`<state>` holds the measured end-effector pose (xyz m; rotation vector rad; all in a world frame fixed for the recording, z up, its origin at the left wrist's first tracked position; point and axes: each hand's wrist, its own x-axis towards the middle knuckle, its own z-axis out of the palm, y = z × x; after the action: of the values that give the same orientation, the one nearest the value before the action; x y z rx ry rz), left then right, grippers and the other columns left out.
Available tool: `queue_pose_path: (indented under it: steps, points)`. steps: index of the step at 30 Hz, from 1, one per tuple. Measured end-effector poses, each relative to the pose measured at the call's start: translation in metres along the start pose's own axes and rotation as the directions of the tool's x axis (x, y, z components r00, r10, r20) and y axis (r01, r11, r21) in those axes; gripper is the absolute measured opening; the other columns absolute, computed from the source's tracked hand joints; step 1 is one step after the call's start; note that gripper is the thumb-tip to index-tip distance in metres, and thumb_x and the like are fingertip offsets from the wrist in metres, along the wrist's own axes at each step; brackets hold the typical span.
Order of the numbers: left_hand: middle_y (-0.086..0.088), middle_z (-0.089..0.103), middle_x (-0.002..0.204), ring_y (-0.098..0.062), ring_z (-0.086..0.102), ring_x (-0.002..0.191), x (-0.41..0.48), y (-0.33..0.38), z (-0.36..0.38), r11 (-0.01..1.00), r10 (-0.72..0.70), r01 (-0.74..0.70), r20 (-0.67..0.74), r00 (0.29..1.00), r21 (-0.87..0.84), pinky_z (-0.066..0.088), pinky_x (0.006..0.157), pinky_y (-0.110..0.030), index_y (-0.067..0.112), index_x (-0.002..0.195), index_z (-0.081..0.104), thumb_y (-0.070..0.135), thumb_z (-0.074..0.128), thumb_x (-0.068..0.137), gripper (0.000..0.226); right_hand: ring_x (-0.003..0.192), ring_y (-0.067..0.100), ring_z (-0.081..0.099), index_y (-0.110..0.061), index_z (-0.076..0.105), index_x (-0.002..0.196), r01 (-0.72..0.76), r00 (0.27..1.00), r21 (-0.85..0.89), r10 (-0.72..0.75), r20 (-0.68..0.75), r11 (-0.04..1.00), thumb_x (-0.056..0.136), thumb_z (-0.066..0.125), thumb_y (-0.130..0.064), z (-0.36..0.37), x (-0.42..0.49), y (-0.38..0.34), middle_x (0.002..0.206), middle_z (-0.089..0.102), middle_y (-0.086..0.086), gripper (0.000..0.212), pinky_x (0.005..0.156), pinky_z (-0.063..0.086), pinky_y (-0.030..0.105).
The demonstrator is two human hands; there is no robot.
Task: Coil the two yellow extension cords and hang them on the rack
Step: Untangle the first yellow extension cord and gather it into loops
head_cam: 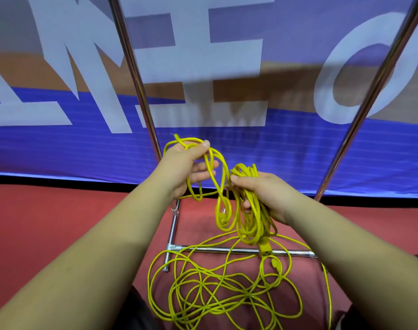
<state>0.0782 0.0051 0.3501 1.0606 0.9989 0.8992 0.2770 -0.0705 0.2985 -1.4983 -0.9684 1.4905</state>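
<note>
R hand [266,194] curls tight round coil [249,231] so loops stay put; L hand [187,165] alongside pinches next loop [223,177], prob. to feed across. Loose cord [227,298] on floor [60,210] below.

We see yellow cord [253,217] bunched in a hanging coil in our right hand [269,194], with a loop in our left hand [186,167]. A tangled pile of cord [217,296] sprawls on the floor across the rack [212,249] base bar.

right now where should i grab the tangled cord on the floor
Probably the outer loop at the left edge of the tangled cord, reached from above and the left: that strand arcs alone on the floor, while the middle is a mass of crossings.
</note>
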Motion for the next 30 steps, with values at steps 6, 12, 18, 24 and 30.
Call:
queue_pose_path:
  steps: [6,12,18,24,30]
  points:
    - [-0.001,0.072,0.081,-0.013,0.073,0.071,0.009,0.005,-0.013,0.964,-0.042,0.025,-0.06,0.997,-0.266,0.056,0.053,-0.024,0.017,0.09,0.069,0.03,0.064,0.103,0.019,0.052,0.019,0.057,-0.007,0.078,0.106,-0.038,0.997,-0.033,0.04,0.07,0.999,0.096,0.074,-0.031,0.0,-0.004,0.006,0.075,0.07,0.01,0.026,0.054,0.052,0.031]
    - [-0.005,0.063,0.078,-0.016,0.06,0.069,0.017,0.003,-0.024,0.967,0.023,-0.02,0.011,1.0,-0.256,0.047,0.058,-0.027,0.013,0.084,0.066,0.027,0.07,0.099,0.021,0.048,0.021,0.05,-0.002,0.075,0.095,-0.033,0.997,0.056,0.029,0.066,0.998,0.097,0.069,-0.02,0.006,-0.004,0.003,0.062,0.065,0.008,0.019,0.052,0.049,0.031]
    - [-0.011,0.069,0.082,-0.019,0.07,0.08,0.018,0.003,-0.023,0.938,0.052,-0.061,-0.034,0.998,-0.342,0.059,0.07,-0.025,0.002,0.089,0.07,0.001,0.062,0.099,0.013,0.048,0.025,0.05,-0.007,0.067,0.08,-0.018,1.0,0.114,0.017,0.009,0.993,0.095,0.073,-0.025,0.001,0.003,0.001,0.056,0.053,0.012,0.024,0.057,0.051,0.034]
    - [-0.013,0.069,0.081,-0.021,0.071,0.078,0.009,-0.001,-0.002,0.841,0.079,-0.066,0.002,0.997,-0.537,0.061,0.075,-0.03,-0.002,0.09,0.068,0.0,0.059,0.101,0.015,0.086,0.033,0.076,-0.008,0.076,0.091,-0.162,0.981,0.019,0.159,0.115,0.987,0.095,0.073,-0.025,0.007,0.004,0.013,0.086,0.072,0.014,0.018,0.063,0.056,0.036]
    - [-0.018,0.07,0.091,-0.024,0.074,0.081,0.006,-0.002,0.004,0.724,0.038,-0.003,0.035,0.999,-0.69,0.062,0.076,-0.031,-0.005,0.093,0.067,0.0,0.059,0.102,0.013,0.114,0.046,0.072,-0.001,0.067,0.133,-0.222,0.959,0.147,0.189,0.21,0.964,0.103,0.056,-0.025,0.014,0.004,0.019,0.13,0.071,0.024,0.04,0.101,0.053,0.061]
